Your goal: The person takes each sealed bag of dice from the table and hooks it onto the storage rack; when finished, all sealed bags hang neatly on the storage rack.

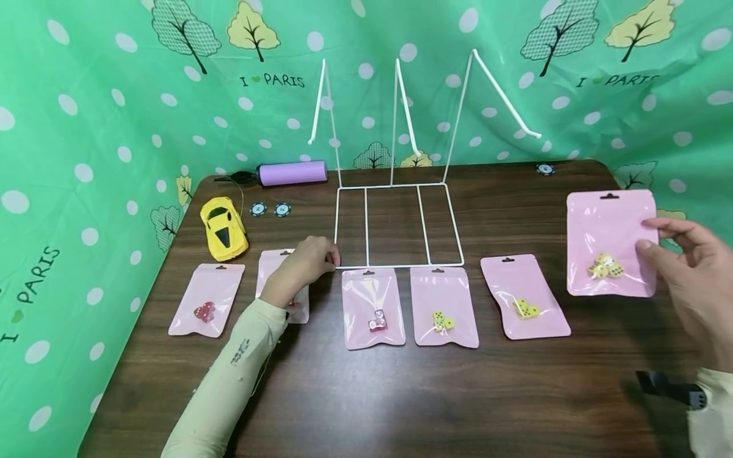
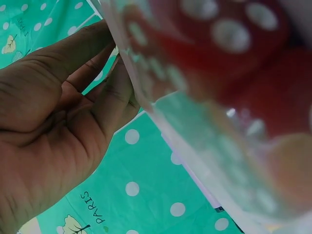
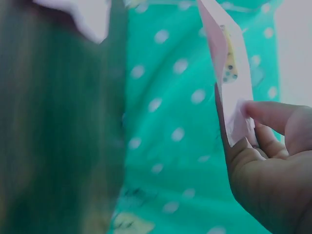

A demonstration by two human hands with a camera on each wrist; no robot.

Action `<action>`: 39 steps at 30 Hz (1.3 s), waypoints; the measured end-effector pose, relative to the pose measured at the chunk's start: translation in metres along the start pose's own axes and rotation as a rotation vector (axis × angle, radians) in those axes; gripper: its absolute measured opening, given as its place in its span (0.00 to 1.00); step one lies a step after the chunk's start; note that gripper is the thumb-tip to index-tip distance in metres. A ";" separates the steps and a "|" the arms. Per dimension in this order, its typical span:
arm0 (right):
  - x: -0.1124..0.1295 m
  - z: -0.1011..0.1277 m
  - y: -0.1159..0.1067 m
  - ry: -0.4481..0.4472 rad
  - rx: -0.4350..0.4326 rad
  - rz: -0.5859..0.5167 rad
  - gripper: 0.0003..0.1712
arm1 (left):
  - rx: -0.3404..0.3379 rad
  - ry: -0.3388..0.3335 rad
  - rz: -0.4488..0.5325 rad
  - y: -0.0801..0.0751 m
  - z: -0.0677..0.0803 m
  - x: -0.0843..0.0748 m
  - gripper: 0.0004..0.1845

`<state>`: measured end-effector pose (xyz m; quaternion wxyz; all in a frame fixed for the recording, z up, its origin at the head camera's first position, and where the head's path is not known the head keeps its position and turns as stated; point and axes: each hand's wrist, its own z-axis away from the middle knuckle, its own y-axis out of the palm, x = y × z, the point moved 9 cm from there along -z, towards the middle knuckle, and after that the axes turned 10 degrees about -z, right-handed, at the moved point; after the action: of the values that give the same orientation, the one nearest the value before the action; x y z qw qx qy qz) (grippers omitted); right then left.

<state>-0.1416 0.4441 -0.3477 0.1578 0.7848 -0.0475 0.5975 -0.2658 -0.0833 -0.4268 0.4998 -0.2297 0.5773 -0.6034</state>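
Observation:
On the right, my right hand (image 1: 695,273) pinches the right edge of a pink zip pouch (image 1: 607,229) between thumb and fingers. Yellow dice (image 1: 605,266) show through its front, and it is raised above the table. The right wrist view shows this pouch (image 3: 237,105) edge-on. My left hand (image 1: 306,264) is at the front left corner of a white wire rack (image 1: 399,266), thumb and fingers pinching the wire. Below that hand lies a pouch (image 1: 269,262) of red dice, partly covered by the wrist. In the left wrist view, this pouch's red dice (image 2: 229,53) hide the fingertips.
Several pink pouches lie in a row, including ones with red dice (image 1: 204,312), pink dice (image 1: 378,320) and yellow dice (image 1: 442,321). A yellow toy car (image 1: 224,229), a purple cylinder (image 1: 293,173) and poker chips (image 1: 282,210) are behind. The rack's hooks (image 1: 504,92) stick forward.

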 end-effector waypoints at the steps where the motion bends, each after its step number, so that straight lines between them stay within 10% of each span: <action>1: 0.005 0.000 0.008 -0.019 0.004 -0.070 0.25 | 0.002 0.000 0.000 0.000 0.000 0.000 0.06; 20: 0.072 0.004 0.140 -0.200 0.091 -0.301 0.24 | -0.015 0.016 -0.002 0.001 0.004 0.001 0.07; 39: 0.049 -0.019 0.167 -0.111 0.089 -0.293 0.21 | -0.015 0.029 0.005 0.000 0.002 -0.002 0.07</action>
<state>-0.1894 0.2972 -0.2641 0.2055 0.8214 0.0854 0.5251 -0.2634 -0.0828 -0.4253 0.4912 -0.2229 0.5896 -0.6011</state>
